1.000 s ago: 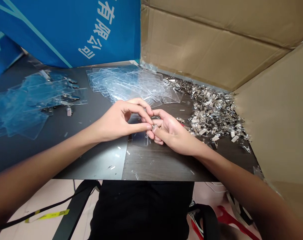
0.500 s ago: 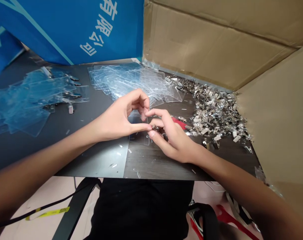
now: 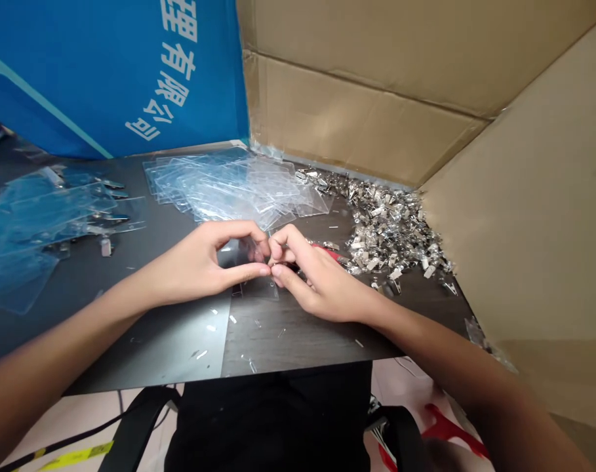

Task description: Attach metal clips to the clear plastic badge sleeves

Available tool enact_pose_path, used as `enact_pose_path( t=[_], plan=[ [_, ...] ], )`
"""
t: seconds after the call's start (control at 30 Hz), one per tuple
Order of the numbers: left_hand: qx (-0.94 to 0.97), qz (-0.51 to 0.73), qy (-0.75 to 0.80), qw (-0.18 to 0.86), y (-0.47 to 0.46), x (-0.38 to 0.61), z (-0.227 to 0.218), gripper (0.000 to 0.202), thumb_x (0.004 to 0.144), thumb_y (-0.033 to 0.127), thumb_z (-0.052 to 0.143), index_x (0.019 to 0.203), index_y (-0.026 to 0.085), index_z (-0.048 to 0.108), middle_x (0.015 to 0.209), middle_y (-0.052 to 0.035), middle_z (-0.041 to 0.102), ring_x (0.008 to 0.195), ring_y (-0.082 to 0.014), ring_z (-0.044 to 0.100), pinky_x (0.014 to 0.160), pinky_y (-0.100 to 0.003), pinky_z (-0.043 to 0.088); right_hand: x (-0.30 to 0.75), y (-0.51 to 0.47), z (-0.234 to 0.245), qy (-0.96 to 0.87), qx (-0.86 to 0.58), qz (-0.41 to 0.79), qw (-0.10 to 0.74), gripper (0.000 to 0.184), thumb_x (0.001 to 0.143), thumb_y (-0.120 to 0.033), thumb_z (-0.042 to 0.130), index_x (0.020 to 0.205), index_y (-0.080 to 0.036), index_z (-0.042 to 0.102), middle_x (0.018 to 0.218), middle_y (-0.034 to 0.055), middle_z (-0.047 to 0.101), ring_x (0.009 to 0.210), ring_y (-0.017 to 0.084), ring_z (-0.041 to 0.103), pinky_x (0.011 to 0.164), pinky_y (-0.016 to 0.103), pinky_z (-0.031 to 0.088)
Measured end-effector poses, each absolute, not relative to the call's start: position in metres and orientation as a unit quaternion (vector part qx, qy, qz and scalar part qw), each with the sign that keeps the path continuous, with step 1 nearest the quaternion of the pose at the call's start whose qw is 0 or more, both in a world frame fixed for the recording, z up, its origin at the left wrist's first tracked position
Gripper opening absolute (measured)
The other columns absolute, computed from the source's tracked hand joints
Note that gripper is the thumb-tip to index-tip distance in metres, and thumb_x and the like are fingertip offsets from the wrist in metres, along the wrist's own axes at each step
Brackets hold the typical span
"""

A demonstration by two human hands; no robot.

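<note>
Sleeve (image 3: 267, 289) in left hand (image 3: 202, 263), right hand (image 3: 315, 278) adjacent

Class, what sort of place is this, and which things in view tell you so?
Probably a table workstation for small parts: a heap of metal clips and a pile of clear plastic sleeves lie on a dark table, with cardboard standing behind.

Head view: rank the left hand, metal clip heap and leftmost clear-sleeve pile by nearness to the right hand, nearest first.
1. Left hand: directly left of the right hand.
2. Metal clip heap: to the right.
3. Leftmost clear-sleeve pile: far left, beyond the left hand.
</note>
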State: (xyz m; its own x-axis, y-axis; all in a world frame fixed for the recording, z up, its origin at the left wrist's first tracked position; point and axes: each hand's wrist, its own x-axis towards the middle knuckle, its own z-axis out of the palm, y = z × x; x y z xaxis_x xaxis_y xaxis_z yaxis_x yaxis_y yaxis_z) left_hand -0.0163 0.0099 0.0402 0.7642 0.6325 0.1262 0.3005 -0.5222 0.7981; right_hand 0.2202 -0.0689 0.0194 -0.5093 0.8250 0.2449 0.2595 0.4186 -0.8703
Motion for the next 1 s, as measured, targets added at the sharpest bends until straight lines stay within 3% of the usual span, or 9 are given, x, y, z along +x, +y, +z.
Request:
enact_pose_path(
  t=[0.3,0.4,0.47,0.6,0.67,0.77,0.9,1.0],
  plan=[
    [0.856,0.178,0.282,0.396,0.012,-0.017,0.045,0.019,0.101,0.039,0.075,0.094,0.021,0.075,0.093,-0.003,0.08,0.087,-0.0208,0.073,0.084,-0.031,0.055,0.22,-0.064,0.017,-0.77,-0.362,0.397,0.344,0.014,0.11,-0.016,0.048,0.11,-0.029,0.042,0.092,-0.003,0.061,0.079,0.017,0.06,0.08,0.035,0.049],
    [0.864,0.171,0.286,0.376,0.013,-0.017,0.048,0.019,0.101,0.037,0.073,0.092,0.021,0.074,0.087,-0.0023,0.076,0.081,-0.0193,0.069,0.079,-0.03,0.053,0.22,-0.061,0.012,-0.761,-0.373,0.403,0.346,0.012,0.112,-0.022,0.052,0.122,-0.027,0.047,0.109,0.0031,0.072,0.094,0.02,0.071,0.089,0.039,0.056],
    [0.871,0.173,0.282,0.364,0.014,-0.018,0.051,0.018,0.102,0.036,0.072,0.092,0.021,0.074,0.084,-0.0018,0.075,0.078,-0.0184,0.067,0.076,-0.03,0.053,0.222,-0.057,0.012,-0.768,-0.394,0.372,0.341,0.02,0.111,-0.024,0.057,0.13,-0.025,0.051,0.125,0.0088,0.073,0.104,0.023,0.073,0.095,0.042,0.058],
    [0.87,0.212,0.273,0.351,0.024,-0.028,0.06,0.017,0.1,0.034,0.074,0.09,0.02,0.075,0.093,-0.0049,0.08,0.087,-0.0191,0.072,0.082,-0.03,0.056,0.243,-0.046,0.024,-0.773,-0.476,0.288,0.305,0.034,0.107,-0.032,0.067,0.138,-0.02,0.061,0.129,0.0121,0.075,0.098,0.023,0.073,0.094,0.043,0.058],
    [0.852,0.257,0.293,0.349,0.032,-0.037,0.065,0.018,0.099,0.034,0.078,0.091,0.019,0.075,0.099,-0.007,0.083,0.094,-0.0197,0.076,0.085,-0.031,0.058,0.26,-0.038,0.032,-0.764,-0.542,0.232,0.262,0.018,0.106,-0.023,0.062,0.123,-0.019,0.069,0.112,0.0093,0.078,0.092,0.022,0.072,0.089,0.042,0.056],
    [0.805,0.312,0.354,0.358,0.045,-0.05,0.071,0.023,0.096,0.035,0.086,0.09,0.017,0.074,0.098,-0.0069,0.084,0.092,-0.0197,0.077,0.083,-0.033,0.06,0.282,-0.027,0.038,-0.761,-0.589,0.196,0.188,0.009,0.102,-0.016,0.066,0.104,-0.019,0.075,0.095,0.0071,0.078,0.085,0.022,0.07,0.083,0.042,0.052],
    [0.737,0.383,0.412,0.376,0.061,-0.064,0.077,0.034,0.084,0.038,0.098,0.087,0.019,0.07,0.094,-0.004,0.08,0.098,-0.0241,0.076,0.091,-0.043,0.065,0.291,-0.021,0.031,-0.795,-0.554,0.208,0.137,0.007,0.097,-0.02,0.08,0.104,-0.019,0.081,0.104,0.0099,0.081,0.095,0.025,0.072,0.088,0.044,0.055],
    [0.709,0.419,0.468,0.321,0.069,-0.076,0.084,0.038,0.078,0.038,0.099,0.093,0.018,0.07,0.089,-0.0009,0.075,0.092,-0.0217,0.074,0.096,-0.049,0.066,0.288,-0.02,0.026,-0.803,-0.55,0.197,0.119,0.014,0.091,-0.013,0.08,0.104,-0.02,0.084,0.106,0.0099,0.081,0.096,0.025,0.072,0.088,0.043,0.054]
  ],
)
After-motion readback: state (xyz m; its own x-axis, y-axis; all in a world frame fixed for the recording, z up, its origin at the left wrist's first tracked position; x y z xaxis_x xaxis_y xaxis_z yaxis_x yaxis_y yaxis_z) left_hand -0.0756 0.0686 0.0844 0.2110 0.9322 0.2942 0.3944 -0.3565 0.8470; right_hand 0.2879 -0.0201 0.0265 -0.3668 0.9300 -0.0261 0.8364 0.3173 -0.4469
